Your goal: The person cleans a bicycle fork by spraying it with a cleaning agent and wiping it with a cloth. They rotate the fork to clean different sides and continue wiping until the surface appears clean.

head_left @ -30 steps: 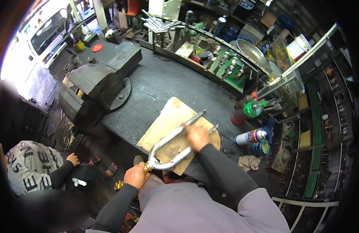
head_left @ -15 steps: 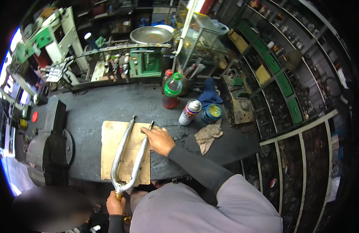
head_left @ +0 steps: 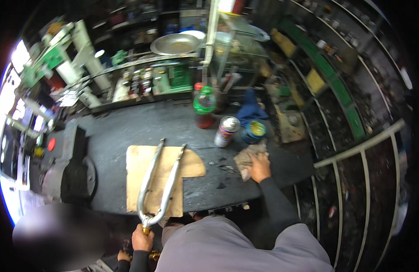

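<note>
A silver bicycle fork (head_left: 167,190) lies with its two legs on a piece of cardboard (head_left: 191,165), pointing away from me. My left hand (head_left: 142,238) is closed around the brass-coloured steerer end, just off the near edge of the workbench (head_left: 205,195). Over to the right, my right hand (head_left: 258,167) grips a crumpled grey-brown rag (head_left: 242,164) on the bench top, its fingertips partly lost in the cloth. Just beyond the rag stand an open blue tin (head_left: 254,133) with yellowish contents and a spray can (head_left: 227,132).
A green-labelled bottle of red liquid (head_left: 204,111) and a blue cloth (head_left: 252,107) are farther back. A bench vise or grinder-like machine (head_left: 68,177) occupies the left side. Shelves (head_left: 363,154) line the right. Another person's hand (head_left: 124,256) shows at lower left.
My right hand has left the fork leg and moved right onto the rag. The left hand keeps its hold on the fork. The cardboard's rounded right part is now uncovered.
</note>
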`<state>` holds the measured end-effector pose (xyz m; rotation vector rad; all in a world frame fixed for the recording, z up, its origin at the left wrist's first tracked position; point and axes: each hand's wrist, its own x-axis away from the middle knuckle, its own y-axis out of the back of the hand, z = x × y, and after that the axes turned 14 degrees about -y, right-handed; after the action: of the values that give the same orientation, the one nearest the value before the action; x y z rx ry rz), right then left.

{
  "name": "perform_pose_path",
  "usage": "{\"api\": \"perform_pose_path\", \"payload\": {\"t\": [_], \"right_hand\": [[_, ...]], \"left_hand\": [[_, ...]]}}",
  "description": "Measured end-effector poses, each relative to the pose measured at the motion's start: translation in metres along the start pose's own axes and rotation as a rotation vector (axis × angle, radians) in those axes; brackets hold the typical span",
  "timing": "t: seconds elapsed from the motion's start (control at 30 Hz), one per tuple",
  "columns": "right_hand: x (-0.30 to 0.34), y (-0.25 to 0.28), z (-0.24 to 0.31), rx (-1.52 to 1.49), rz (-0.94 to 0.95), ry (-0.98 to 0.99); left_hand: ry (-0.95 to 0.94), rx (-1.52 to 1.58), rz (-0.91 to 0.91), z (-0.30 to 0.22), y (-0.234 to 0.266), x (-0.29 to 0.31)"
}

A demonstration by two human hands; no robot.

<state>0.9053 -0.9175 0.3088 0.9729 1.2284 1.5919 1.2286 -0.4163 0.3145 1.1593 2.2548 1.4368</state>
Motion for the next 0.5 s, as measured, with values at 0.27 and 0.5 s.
{"api": "perform_pose_path", "payload": {"t": [0.27,0.5], "right_hand": [[0.024,0.048,0.088,-0.711,-0.191,0.277],[-0.048,-0.01,0.3,-0.486,-0.063,0.901]], "left_hand": [[-0.03,-0.047,0.025,0.003,0.005,0.001],[-0.064,-0.065,0.032,0.001,0.005,0.0]]}}
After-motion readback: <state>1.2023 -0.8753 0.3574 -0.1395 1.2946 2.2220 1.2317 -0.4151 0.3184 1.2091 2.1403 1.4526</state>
